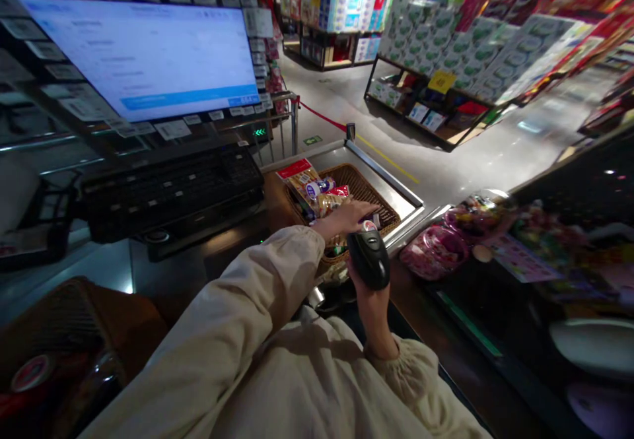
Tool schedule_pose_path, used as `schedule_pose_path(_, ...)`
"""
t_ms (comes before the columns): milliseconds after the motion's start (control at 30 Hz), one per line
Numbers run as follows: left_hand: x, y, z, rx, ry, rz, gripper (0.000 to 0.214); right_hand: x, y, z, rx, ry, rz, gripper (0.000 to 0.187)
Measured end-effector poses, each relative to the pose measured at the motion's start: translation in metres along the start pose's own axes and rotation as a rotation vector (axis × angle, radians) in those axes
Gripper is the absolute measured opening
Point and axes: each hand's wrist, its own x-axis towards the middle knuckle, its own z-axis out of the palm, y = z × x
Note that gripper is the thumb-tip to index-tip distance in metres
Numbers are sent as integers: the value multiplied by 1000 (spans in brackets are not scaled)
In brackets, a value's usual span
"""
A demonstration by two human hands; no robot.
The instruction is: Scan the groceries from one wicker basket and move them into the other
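Note:
My right hand (365,287) is wrapped round the grip of a black barcode scanner (369,256), its head pointing toward a brown wicker basket (360,182) on the checkout counter. My left hand (347,218) reaches into that basket, fingers stretched forward over the goods and touching a small dark item at the fingertips. Whether it grips the item is hidden. A snack bag with a red top (297,176) and other packets lie in the basket.
A lit till screen (143,56) and black keyboard (171,191) stand at the left. Candy tubs (436,247) sit on the counter to the right. Another brown basket (74,327) is at lower left. Store shelves line the aisle beyond.

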Motion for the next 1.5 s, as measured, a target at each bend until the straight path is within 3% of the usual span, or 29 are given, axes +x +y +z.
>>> schedule_pose_path(133, -54, -20, -52, 37, 234, -140, 60, 1, -2, 25, 12, -137, 11, 34)
schedule_pose_path(300, -173, -22, -107, 153, 486, -459, 52, -11, -5, 65, -52, -387, 130, 44)
schedule_pose_path(433, -280, -3, -126, 263, 626, -739, 47, -31, -6, 100, -92, -549, 160, 59)
schedule_pose_path(533, -367, 9, -128, 346, 699, -962, 41, -51, -9, 119, -111, -720, 161, 55)
schedule_pose_path(633, -463, 17, -119, 381, 680, -1242, 35, -68, -14, 132, -104, -880, 149, 47)
schedule_pose_path(767, -574, 19, -96, 339, 344, -1728, 42, -87, -18, 143, -115, -948, 168, 48)
schedule_pose_path(833, -609, 15, -83, 307, 265, -1816, 49, -94, -20, 147, -141, -944, 195, 50)
schedule_pose_path(933, -637, 6, -64, 252, 178, -1862, 49, -101, -23, 151, -186, -931, 230, 49)
schedule_pose_path(1067, -648, -7, -48, 172, 76, -1901, 36, -102, -24, 153, -177, -906, 187, 47)
schedule_pose_path(1267, -651, -3, -53, 188, 58, -1895, 31, -93, -20, 149, -164, -865, 152, 42)
schedule_pose_path(1367, -647, 18, -74, 291, 206, -1843, 41, -89, -19, 149, -122, -840, 135, 40)
schedule_pose_path(1500, -612, 55, -105, 441, 658, -1583, 60, -89, -21, 154, -97, -849, 195, 41)
